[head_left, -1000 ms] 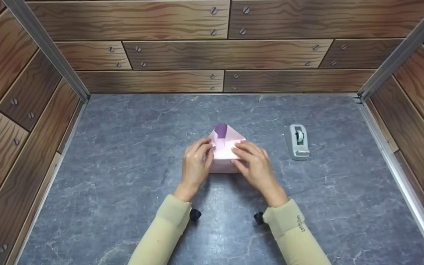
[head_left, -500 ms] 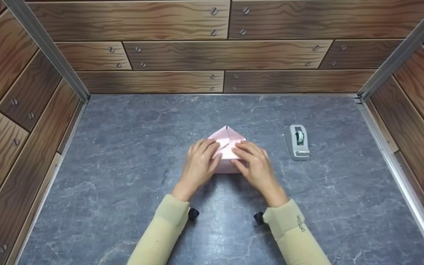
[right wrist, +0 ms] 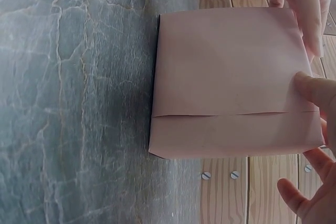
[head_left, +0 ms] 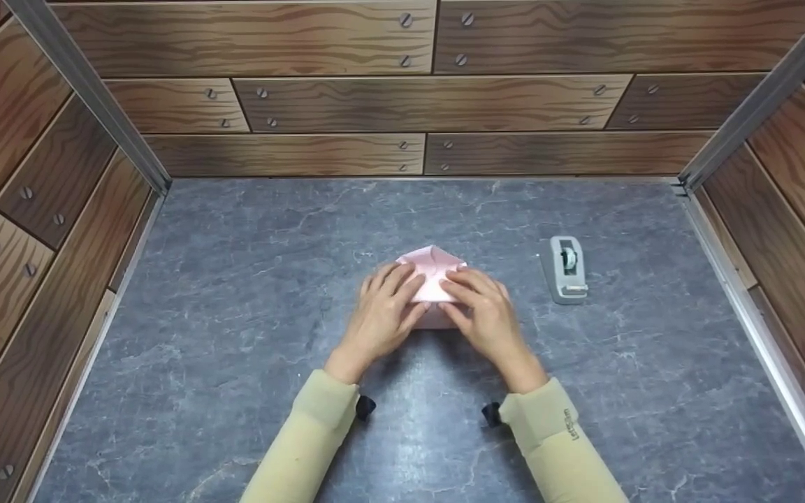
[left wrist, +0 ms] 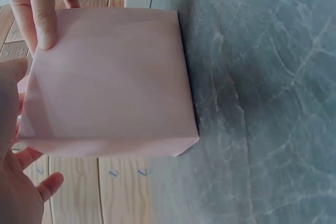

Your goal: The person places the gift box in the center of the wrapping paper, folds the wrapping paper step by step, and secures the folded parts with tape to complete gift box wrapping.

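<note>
A box wrapped in pink paper [head_left: 436, 321] stands on the table between both hands, its folded paper end [head_left: 432, 254] facing up and away. My left hand [head_left: 383, 307] rests its fingers on the folded paper on top, the thumb by the near edge. With fingers on top and thumb on the near face, my right hand [head_left: 488, 307] grips the box's right side. A paper seam runs along the pink box [right wrist: 231, 135] in the right wrist view. Both hands reach over the box's upper edge in the left wrist view, where the fingertips behind it are partly hidden.
A grey tape dispenser [head_left: 567, 271] with a roll of tape stands to the right of the box. Wood-patterned walls [head_left: 416, 105] and metal corner rails [head_left: 745, 293] enclose the grey marbled table [head_left: 235, 335].
My left hand has moved right and folded the left paper flap over, covering the purple inside. The pointed paper end has come down lower. My right hand has stayed in place.
</note>
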The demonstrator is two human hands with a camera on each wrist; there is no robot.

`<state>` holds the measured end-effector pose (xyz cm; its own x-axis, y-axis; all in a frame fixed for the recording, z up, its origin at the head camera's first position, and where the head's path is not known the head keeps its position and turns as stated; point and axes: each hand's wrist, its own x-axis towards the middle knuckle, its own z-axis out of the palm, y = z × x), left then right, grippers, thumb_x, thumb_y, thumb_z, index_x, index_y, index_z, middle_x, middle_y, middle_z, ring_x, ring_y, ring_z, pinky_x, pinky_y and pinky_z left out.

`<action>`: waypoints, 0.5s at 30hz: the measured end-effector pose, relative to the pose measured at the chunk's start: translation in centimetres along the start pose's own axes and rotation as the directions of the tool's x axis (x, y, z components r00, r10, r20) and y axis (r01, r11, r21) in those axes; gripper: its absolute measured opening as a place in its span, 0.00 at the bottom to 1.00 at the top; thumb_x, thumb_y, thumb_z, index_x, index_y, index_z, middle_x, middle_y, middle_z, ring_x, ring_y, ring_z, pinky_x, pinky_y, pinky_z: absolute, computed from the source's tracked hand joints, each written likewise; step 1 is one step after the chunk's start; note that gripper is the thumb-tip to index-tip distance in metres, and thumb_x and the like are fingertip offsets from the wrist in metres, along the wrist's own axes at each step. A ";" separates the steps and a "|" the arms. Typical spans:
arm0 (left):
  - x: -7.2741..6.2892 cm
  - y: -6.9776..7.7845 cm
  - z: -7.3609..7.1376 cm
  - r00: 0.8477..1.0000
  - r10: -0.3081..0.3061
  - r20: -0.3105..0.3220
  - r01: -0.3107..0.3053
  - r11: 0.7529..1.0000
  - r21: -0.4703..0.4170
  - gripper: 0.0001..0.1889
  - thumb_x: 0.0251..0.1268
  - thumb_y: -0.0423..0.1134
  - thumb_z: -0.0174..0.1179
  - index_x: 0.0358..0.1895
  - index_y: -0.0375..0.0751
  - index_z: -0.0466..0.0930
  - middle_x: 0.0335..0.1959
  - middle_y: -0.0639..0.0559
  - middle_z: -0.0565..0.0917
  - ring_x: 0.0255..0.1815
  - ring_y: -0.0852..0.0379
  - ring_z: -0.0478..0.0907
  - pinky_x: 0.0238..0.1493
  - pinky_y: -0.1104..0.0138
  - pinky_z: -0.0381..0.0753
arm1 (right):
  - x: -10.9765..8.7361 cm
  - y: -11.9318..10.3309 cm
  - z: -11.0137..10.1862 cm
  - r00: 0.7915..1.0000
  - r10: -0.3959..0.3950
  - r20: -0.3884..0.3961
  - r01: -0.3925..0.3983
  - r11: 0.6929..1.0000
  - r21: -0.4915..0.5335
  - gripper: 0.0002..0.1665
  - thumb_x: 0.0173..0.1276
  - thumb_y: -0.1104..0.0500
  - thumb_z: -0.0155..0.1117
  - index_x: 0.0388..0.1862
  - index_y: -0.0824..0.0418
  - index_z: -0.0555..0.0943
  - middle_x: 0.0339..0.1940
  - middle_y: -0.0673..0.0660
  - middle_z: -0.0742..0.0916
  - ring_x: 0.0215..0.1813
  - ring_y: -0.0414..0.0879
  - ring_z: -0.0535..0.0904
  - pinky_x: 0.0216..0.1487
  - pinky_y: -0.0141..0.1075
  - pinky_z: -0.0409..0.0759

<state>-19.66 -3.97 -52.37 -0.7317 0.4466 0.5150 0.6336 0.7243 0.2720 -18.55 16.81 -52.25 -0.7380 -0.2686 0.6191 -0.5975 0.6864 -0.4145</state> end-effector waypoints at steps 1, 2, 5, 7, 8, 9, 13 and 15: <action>-0.1 0.0 0.1 1.000 -0.001 0.000 0.001 1.000 -0.006 0.23 0.72 0.54 0.54 0.61 0.43 0.77 0.64 0.46 0.72 0.67 0.45 0.65 0.61 0.47 0.68 | 0.0 0.0 0.0 1.000 0.004 0.003 -0.004 1.000 0.000 0.21 0.55 0.60 0.78 0.49 0.60 0.87 0.54 0.56 0.85 0.60 0.54 0.77 0.56 0.54 0.72; -0.1 0.0 0.2 1.000 -0.002 -0.003 0.002 1.000 -0.014 0.24 0.72 0.54 0.54 0.62 0.43 0.76 0.66 0.45 0.71 0.67 0.45 0.65 0.61 0.47 0.68 | 0.0 0.0 -0.1 1.000 0.007 0.006 -0.007 1.000 -0.001 0.21 0.55 0.60 0.78 0.50 0.60 0.87 0.54 0.56 0.85 0.61 0.54 0.77 0.56 0.54 0.72; -0.3 0.1 0.5 1.000 -0.008 -0.016 0.008 1.000 -0.023 0.25 0.72 0.53 0.54 0.64 0.41 0.73 0.68 0.44 0.69 0.69 0.45 0.64 0.61 0.47 0.67 | 0.0 -0.1 -0.1 1.000 0.010 0.010 -0.010 1.000 -0.002 0.21 0.55 0.60 0.78 0.49 0.60 0.87 0.54 0.56 0.85 0.61 0.54 0.76 0.55 0.53 0.72; -0.4 0.2 0.6 1.000 -0.012 -0.018 0.012 1.000 -0.020 0.27 0.73 0.53 0.54 0.66 0.40 0.72 0.70 0.44 0.67 0.70 0.45 0.63 0.62 0.48 0.66 | 0.0 -0.1 -0.1 1.000 0.013 0.014 -0.013 1.000 -0.004 0.21 0.56 0.60 0.78 0.50 0.60 0.87 0.55 0.56 0.85 0.61 0.53 0.76 0.55 0.53 0.72; -0.5 0.2 0.7 1.000 -0.016 -0.013 0.016 1.000 -0.013 0.27 0.73 0.53 0.54 0.67 0.40 0.72 0.71 0.45 0.67 0.70 0.46 0.62 0.62 0.48 0.66 | 0.0 -0.1 0.0 1.000 0.012 0.015 -0.012 1.000 -0.005 0.21 0.56 0.59 0.77 0.50 0.60 0.87 0.55 0.55 0.85 0.61 0.53 0.76 0.54 0.53 0.72; -0.5 0.3 0.7 1.000 -0.021 -0.004 0.021 1.000 0.000 0.27 0.73 0.53 0.53 0.67 0.40 0.71 0.72 0.45 0.66 0.71 0.47 0.62 0.63 0.48 0.65 | 0.0 -0.1 0.0 1.000 0.012 0.017 -0.012 1.000 -0.007 0.21 0.56 0.59 0.77 0.50 0.60 0.87 0.55 0.55 0.85 0.61 0.53 0.76 0.54 0.53 0.72; -0.6 0.6 0.5 0.997 -0.045 0.057 0.042 0.997 0.066 0.29 0.75 0.55 0.49 0.70 0.42 0.70 0.74 0.48 0.65 0.74 0.49 0.58 0.65 0.46 0.63 | 0.0 0.0 0.0 1.000 0.014 0.023 -0.014 1.000 -0.009 0.21 0.57 0.59 0.77 0.51 0.60 0.87 0.55 0.55 0.85 0.61 0.53 0.76 0.55 0.52 0.72; -0.6 0.8 0.3 0.994 -0.065 0.093 0.057 0.994 0.093 0.30 0.75 0.56 0.47 0.71 0.43 0.68 0.75 0.49 0.63 0.75 0.50 0.56 0.66 0.44 0.62 | 0.0 0.0 0.0 0.999 0.016 0.027 -0.016 1.000 -0.009 0.21 0.57 0.59 0.77 0.51 0.60 0.86 0.56 0.55 0.84 0.62 0.53 0.76 0.56 0.52 0.72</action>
<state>-18.78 -3.46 -52.69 -0.7917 0.4452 0.4183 0.5648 0.7943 0.2236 -18.55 16.83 -52.25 -0.7560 -0.2756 0.5938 -0.5826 0.6967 -0.4185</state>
